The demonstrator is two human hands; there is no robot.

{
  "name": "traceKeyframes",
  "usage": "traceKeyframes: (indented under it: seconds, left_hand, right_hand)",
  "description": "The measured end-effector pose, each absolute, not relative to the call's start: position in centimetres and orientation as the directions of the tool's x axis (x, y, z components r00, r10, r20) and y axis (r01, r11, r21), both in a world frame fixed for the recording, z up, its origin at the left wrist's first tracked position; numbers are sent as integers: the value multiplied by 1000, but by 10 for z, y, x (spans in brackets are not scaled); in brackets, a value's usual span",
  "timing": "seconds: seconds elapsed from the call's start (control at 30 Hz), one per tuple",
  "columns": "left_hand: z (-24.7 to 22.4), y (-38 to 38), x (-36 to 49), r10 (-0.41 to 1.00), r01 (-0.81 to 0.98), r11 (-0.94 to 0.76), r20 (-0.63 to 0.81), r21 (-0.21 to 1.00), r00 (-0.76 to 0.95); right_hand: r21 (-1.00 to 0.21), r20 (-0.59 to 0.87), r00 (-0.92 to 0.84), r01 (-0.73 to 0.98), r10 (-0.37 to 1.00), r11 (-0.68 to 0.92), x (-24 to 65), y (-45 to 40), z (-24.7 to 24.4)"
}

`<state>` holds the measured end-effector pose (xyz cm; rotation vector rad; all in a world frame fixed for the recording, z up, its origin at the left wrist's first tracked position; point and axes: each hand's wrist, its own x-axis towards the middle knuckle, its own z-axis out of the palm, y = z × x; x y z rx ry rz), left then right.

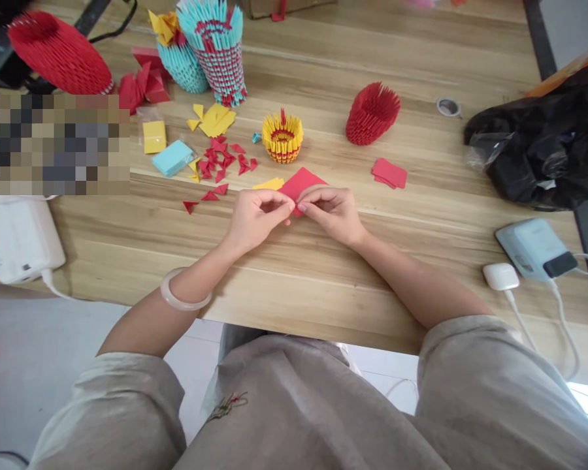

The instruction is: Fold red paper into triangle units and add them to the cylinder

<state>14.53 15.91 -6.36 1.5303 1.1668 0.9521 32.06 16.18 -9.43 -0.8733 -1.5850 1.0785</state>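
My left hand (261, 215) and my right hand (334, 210) meet above the wooden table, each pinching a small red paper piece (298, 210) that is mostly hidden by the fingers. Just behind them lies a larger red paper sheet (304, 179), with yellow paper (269, 184) at its left. Several folded red triangles (219, 156) are scattered to the left of my hands. A small yellow and red paper basket (283, 138) stands beyond the sheet.
Tall paper vases (220, 55) and a red one (61, 55) stand at the back left. To the right are a red paper cup (372, 114), red slips (389, 173), a tape roll (448, 107), a black bag (543, 140) and a charger (534, 248) with cables.
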Motion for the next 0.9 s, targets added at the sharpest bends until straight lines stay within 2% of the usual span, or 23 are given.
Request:
traceKeyframes:
  seconds: [0.17, 0.27, 0.4, 0.53, 0.7, 0.8, 0.9]
  left_hand:
    - [-64, 156, 148, 981, 271, -138, 93, 953, 171]
    - [-65, 157, 148, 986, 244, -108, 73, 964, 149]
    - [-66, 156, 146, 969, 287, -77, 3, 955, 248]
    - [-67, 155, 146, 931, 351, -102, -36, 931, 364]
    - [-65, 159, 146, 959, 169, 86, -127, 982, 252]
    - [-63, 163, 145, 960, 30, 198, -200, 980, 194]
    - [-60, 164, 145, 951, -35, 254, -243, 967, 189]
  right_hand:
    - [-933, 331, -252, 60, 910, 356, 321, 161, -94]
    - [-933, 321, -248, 85, 914, 351, 321, 161, -95]
    - [-925, 350, -209, 77, 913, 372, 322, 161, -97]
    - [-908, 382, -296, 56, 876, 415, 322, 160, -100]
    - [-819, 525, -189, 152, 830, 553, 323, 158, -101]
    - [-682, 634, -267, 248, 726, 688, 325, 157, -100]
    - [-587, 695, -329, 254, 639, 769, 328, 159, -99]
